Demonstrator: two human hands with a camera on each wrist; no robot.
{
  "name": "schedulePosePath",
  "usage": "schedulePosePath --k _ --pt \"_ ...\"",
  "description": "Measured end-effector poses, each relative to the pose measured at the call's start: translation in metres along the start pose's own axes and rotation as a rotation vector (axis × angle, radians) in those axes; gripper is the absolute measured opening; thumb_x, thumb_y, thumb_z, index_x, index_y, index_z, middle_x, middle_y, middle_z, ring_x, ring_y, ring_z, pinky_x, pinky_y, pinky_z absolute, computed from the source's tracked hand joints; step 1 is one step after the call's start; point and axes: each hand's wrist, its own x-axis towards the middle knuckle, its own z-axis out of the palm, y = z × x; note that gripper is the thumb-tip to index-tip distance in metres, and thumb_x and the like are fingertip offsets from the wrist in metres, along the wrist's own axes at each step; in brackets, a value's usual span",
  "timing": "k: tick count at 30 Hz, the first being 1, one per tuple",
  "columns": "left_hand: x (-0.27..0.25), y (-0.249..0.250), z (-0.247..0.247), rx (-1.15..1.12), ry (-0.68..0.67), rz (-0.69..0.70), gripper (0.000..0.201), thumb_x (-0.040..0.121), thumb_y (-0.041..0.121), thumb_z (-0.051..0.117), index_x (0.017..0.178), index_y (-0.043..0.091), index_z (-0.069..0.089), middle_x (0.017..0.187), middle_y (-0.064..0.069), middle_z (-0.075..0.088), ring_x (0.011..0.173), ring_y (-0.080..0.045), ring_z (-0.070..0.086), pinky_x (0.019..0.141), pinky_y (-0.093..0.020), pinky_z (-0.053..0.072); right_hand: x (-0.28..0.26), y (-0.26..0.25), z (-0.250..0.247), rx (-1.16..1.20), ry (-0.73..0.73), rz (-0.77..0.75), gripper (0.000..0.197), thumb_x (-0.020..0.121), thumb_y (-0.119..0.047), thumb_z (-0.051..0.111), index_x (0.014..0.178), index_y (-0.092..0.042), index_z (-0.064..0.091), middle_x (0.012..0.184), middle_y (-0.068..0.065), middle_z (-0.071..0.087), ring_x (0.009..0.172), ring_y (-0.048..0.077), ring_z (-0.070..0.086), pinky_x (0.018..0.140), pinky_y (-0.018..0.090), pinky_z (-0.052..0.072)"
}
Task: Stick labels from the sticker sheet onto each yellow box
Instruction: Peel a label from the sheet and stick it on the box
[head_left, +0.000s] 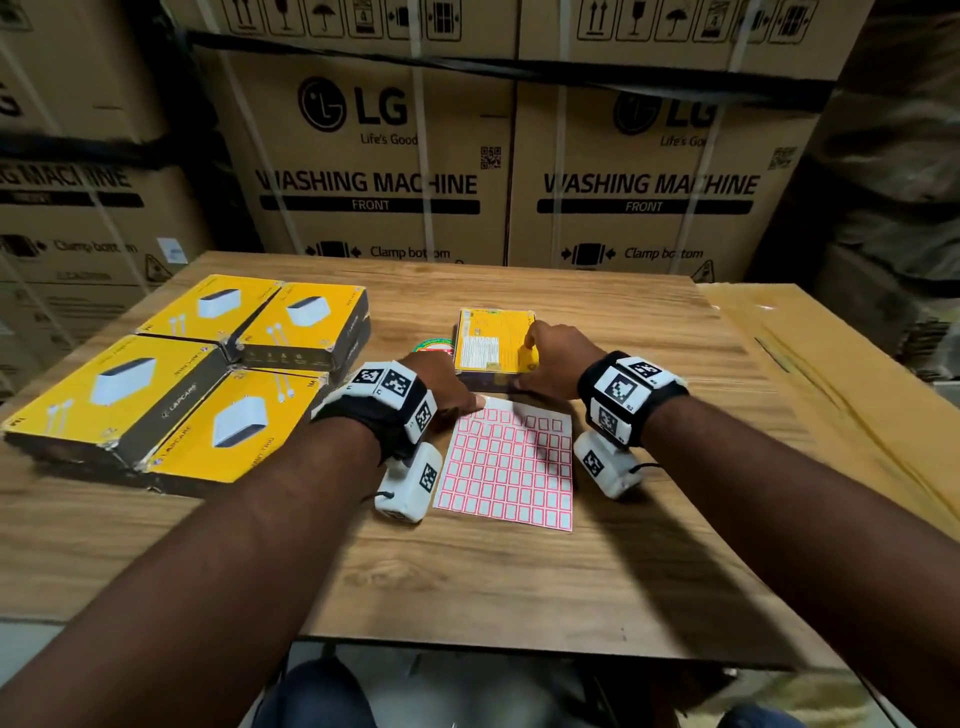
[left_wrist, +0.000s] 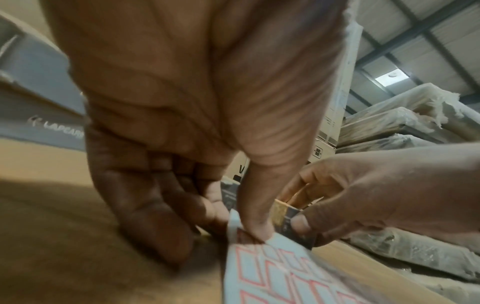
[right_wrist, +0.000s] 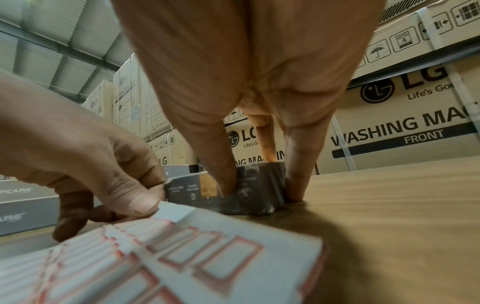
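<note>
Left hand: left hand (head_left: 451, 391) at the far left corner of the sticker sheet (head_left: 509, 465); thumb tip pressed on that corner, which curls up a little; other fingers curled down onto the table (head_left: 519, 582).
Right hand: right hand (head_left: 555, 358) grips a small yellow box (head_left: 493, 340) just beyond the sheet; thumb on its near dark side, one finger on its right end, index on the yellow top.
Sticker sheet: flat on the table between the wrists, red-bordered white labels in rows; top rows look partly empty.
Other yellow boxes: four yellow boxes (head_left: 171, 379) grouped on the left of the table, some stacked on more.
Tape roll: tape roll (head_left: 434, 345) just left of the held box, mostly hidden.
Background: big cartons (head_left: 374, 156) behind the table.
</note>
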Motion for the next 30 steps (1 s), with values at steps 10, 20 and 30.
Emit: schedulePosePath --k 10,20,30 --pt "-0.002 -0.009 -0.022 -0.709 -0.168 -0.093 0.027 0.089 0.031 0.068 0.078 0.006 0.069 0.064 -0.005 0.065 0.054 -0.016 0.056 0.057 -0.025 0.051 -0.021 -0.007 -0.012 0.146 0.259 -0.262 0.020 0.084 -0.027 0.070 0.101 -0.017 0.063 0.100 -0.001 0.063 0.088 0.013 0.058 0.075 0.027 0.048" --pt "-0.002 -0.011 -0.011 -0.972 -0.125 -0.020 0.009 0.087 0.001 0.060 0.083 -0.002 0.067 0.071 -0.021 0.058 0.060 -0.025 0.055 0.067 -0.037 0.048 -0.030 -0.025 -0.006 0.131 0.114 -0.384 0.027 0.078 -0.035 0.078 0.098 -0.016 0.072 0.097 -0.003 0.068 0.084 0.008 0.056 0.073 0.026 0.047" --pt "0.000 -0.014 -0.011 -1.090 -0.256 -0.026 0.038 0.088 -0.003 0.062 0.123 0.012 0.058 0.098 -0.020 0.071 0.081 -0.024 0.071 0.072 -0.035 0.061 -0.031 -0.027 0.000 0.098 0.154 -0.313 0.015 0.080 -0.017 0.071 0.093 -0.024 0.073 0.094 -0.004 0.070 0.084 0.014 0.064 0.074 0.036 0.057"
